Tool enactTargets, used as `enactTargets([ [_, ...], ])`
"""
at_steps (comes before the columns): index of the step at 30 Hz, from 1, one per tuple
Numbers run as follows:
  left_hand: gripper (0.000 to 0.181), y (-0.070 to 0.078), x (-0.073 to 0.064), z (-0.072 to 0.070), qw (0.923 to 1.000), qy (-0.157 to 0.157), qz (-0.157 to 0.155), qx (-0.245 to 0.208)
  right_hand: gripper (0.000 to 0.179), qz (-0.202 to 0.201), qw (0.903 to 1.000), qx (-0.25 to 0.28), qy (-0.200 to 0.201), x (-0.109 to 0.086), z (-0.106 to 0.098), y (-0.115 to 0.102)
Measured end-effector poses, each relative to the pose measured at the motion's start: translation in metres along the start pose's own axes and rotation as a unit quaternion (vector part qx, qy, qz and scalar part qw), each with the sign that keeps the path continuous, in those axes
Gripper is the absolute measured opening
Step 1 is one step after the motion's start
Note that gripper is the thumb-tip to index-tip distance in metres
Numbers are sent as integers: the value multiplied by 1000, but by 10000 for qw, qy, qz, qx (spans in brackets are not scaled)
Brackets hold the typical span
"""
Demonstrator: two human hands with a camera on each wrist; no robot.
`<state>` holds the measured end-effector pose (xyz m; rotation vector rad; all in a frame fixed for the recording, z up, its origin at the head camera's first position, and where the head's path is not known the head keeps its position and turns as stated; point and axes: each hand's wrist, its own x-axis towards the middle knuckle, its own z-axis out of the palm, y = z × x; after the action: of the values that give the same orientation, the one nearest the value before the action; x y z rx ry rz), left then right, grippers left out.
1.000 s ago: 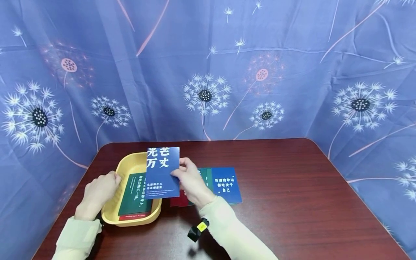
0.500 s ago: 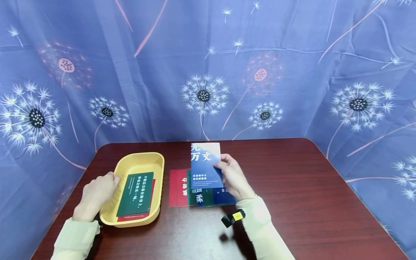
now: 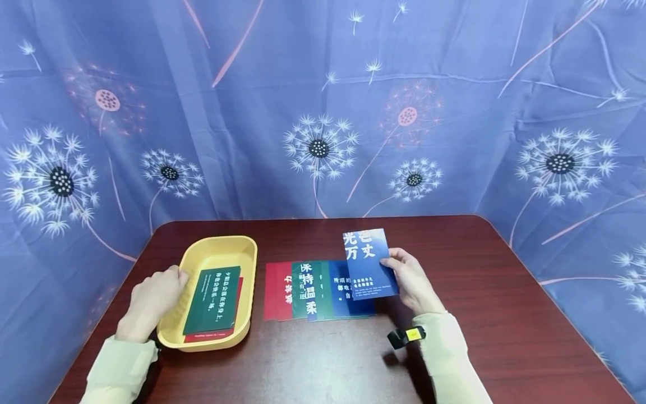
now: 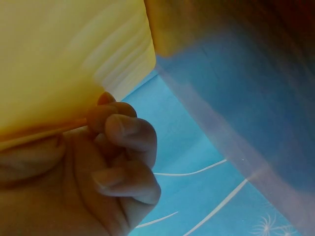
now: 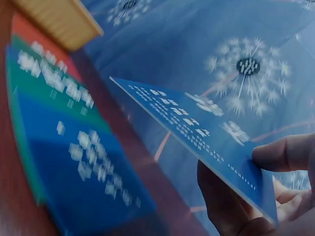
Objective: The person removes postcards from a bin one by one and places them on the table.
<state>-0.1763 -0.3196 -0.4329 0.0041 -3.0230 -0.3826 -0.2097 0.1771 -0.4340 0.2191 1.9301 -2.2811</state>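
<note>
Left hand (image 3: 151, 300): fingers grip yellow tray (image 3: 218, 253) by rim
Right hand (image 3: 414, 281): fingers pinch blue lettered card (image 3: 371, 266), right of tray
Card row (image 3: 317, 292): overlapping, just right of tray

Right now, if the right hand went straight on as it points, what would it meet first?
Beyond its held blue card, the right hand would probably meet the dandelion-print cloth behind the table; depth is unclear.
</note>
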Motion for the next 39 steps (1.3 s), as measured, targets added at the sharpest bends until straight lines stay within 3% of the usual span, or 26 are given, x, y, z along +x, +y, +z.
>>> enactTargets([
  [10, 36, 0, 0, -1, 10000, -38, -53, -37, 18, 387, 9989, -261, 14, 6, -22, 25],
  [22, 36, -1, 1, -1, 9997, -202, -123, -76, 24, 328, 9991, -204, -191, 6, 4, 37],
  [39, 36, 1, 1, 0, 9998, -188, -107, -57, 23, 332, 9971, -685, 39, 3, 6, 38],
])
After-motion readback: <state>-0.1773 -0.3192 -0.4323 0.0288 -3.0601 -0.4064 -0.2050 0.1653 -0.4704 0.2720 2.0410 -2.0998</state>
